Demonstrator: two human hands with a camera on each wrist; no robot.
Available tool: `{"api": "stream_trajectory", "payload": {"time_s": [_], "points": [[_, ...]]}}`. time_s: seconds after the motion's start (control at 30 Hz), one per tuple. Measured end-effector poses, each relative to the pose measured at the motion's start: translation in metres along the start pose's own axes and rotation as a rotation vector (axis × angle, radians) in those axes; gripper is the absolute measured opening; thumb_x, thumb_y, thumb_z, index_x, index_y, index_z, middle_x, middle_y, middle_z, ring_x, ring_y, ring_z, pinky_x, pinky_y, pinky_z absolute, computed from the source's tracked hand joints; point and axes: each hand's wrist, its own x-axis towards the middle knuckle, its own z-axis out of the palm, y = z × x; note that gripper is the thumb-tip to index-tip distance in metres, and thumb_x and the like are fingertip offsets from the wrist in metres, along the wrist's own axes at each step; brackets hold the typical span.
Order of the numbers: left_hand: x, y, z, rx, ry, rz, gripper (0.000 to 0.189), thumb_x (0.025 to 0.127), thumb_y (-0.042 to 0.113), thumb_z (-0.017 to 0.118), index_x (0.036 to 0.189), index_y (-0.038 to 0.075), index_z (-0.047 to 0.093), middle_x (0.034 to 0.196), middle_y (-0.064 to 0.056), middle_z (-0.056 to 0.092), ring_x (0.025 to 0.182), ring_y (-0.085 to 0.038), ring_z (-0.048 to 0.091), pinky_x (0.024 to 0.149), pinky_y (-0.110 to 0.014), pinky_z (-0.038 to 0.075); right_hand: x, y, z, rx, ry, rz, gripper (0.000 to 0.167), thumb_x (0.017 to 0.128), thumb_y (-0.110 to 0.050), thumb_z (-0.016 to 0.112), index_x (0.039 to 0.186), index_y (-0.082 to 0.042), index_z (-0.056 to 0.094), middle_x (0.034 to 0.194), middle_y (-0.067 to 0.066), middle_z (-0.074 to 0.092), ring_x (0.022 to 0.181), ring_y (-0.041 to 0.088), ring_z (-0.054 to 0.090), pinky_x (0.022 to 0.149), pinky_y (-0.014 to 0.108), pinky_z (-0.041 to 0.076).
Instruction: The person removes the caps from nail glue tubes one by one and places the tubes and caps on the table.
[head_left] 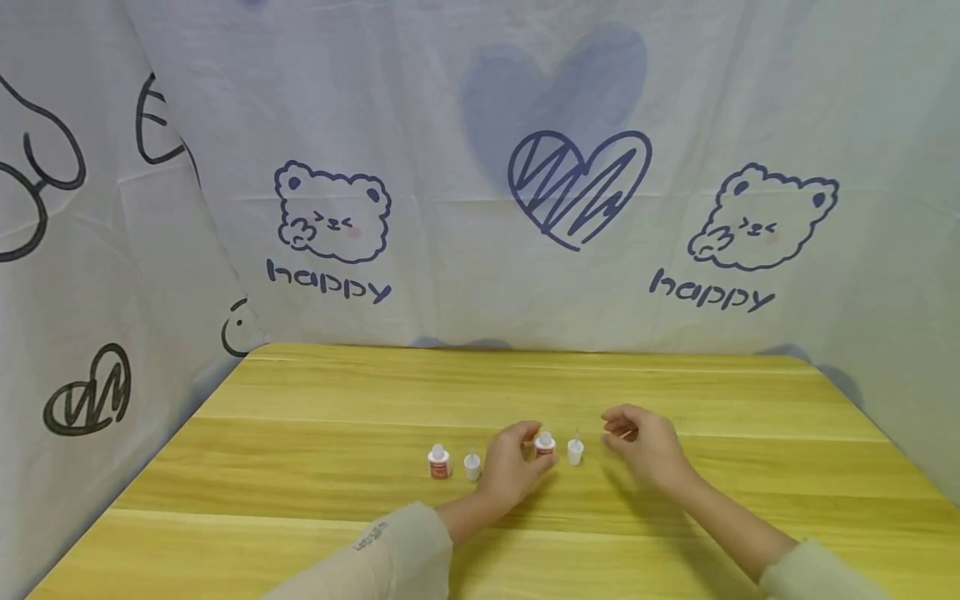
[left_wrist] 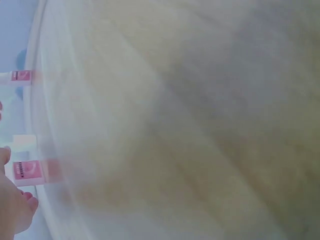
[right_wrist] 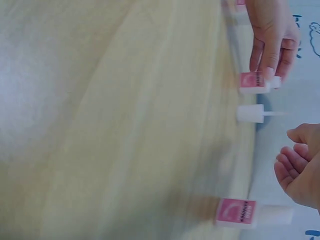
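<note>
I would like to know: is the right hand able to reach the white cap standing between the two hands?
Probably yes: the right hand holds nothing and is close beside the white cap, with no object visible between them. The left hand, around the bottle, is on the cap's other side.

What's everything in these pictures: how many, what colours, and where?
Wooden table: one, yellow, beneath.
Open bottles: two, white with red labels, mid-table.
Applicator caps: two, white, one right of each open bottle, stems up.
Capped bottle: one, white with pink label, rightmost of the bottles.
Printed cloth: count unclear, white with blue and black drawings, behind and beside.
Sleeves: two, pale, bottom edge.
Left hand: one, bare, holding the right open bottle.
Right hand: one, bare, empty, right of the caps.
</note>
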Motion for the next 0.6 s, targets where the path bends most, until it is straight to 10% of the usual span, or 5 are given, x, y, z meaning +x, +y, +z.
{"api": "stream_trajectory", "payload": {"time_s": [0.6], "points": [[0.01, 0.046, -0.008, -0.127, 0.048, 0.088, 0.038, 0.079, 0.011, 0.073, 0.113, -0.003, 0.061, 0.115, -0.016, 0.064, 0.105, -0.029, 0.06, 0.087, -0.035, 0.052, -0.003, 0.006, -0.04, -0.092, 0.21, -0.167, 0.013, 0.079, -0.005, 0.072, 0.091, -0.001, 0.07, 0.082, 0.009, 0.07, 0.071, -0.005, 0.052, 0.06, 0.016, 0.047]]}}
